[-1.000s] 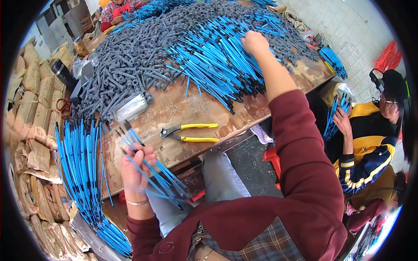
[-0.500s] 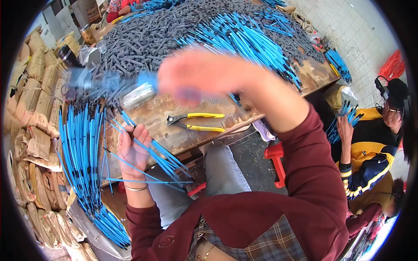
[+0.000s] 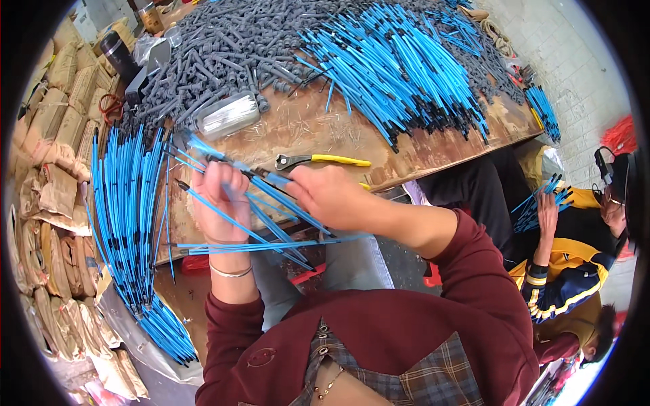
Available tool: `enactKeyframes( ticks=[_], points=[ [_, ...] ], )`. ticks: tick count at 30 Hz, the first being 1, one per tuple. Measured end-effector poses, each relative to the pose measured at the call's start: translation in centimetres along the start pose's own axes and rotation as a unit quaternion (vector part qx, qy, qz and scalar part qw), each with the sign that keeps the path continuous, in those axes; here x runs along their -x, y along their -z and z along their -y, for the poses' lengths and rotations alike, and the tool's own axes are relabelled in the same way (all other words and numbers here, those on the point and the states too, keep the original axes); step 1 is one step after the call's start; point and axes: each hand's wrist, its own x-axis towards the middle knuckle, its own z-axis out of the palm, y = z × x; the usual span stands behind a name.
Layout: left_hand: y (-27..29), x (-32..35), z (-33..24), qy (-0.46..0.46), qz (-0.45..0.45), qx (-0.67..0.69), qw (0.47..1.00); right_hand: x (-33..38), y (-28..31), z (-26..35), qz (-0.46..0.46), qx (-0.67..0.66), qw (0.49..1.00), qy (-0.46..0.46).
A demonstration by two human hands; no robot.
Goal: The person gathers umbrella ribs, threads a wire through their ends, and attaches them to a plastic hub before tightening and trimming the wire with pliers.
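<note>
My left hand (image 3: pixel 222 193) is closed around several thin blue tubes (image 3: pixel 271 237) with black ends, which fan out over its palm and past my wrist. Close by on the right, my right hand (image 3: pixel 332 196) pinches a blue tube with a dark fitting that runs up toward my left fingers. Motion smears this spot, so I cannot tell just where the fingertips meet it. Beyond the hands, end-cutting pliers (image 3: pixel 325 160) with yellow handles lie on the wooden table (image 3: pixel 365 162), one handle partly covered by my right hand.
A long bundle of blue tubes (image 3: pixel 128 223) lies at the left. Across the table are a big blue tube pile (image 3: pixel 406 74), grey plastic parts (image 3: pixel 223 54) and a clear box (image 3: pixel 230 115) of thin pins. A black flask (image 3: pixel 118 54) stands far left. On the right, a person (image 3: pixel 562 250) handles blue tubes.
My right hand has swept down from over the table to beside my left hand. My left hand, still holding the blue tubes, has shifted slightly up and right.
</note>
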Motion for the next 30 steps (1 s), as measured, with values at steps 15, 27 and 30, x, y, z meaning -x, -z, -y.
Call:
enactKeyframes(
  ticks=[15, 27, 30],
  points=[
    [-2.5, 3.3, -2.7, 0.015, 0.013, -0.075, 0.997, -17.4, 8.0, -13.4, -0.092, 0.426, 0.887, -0.151],
    [-2.0, 5.0, -5.2, 0.162, 0.187, 0.022, 0.969, -14.8, 12.1, -6.0, -0.307, 0.301, 0.895, 0.117],
    [-2.6, 3.8, -4.2, 0.114, 0.04, -0.08, 0.989, -13.4, 12.9, -1.4, -0.381, 0.135, 0.877, 0.258]
  ],
)
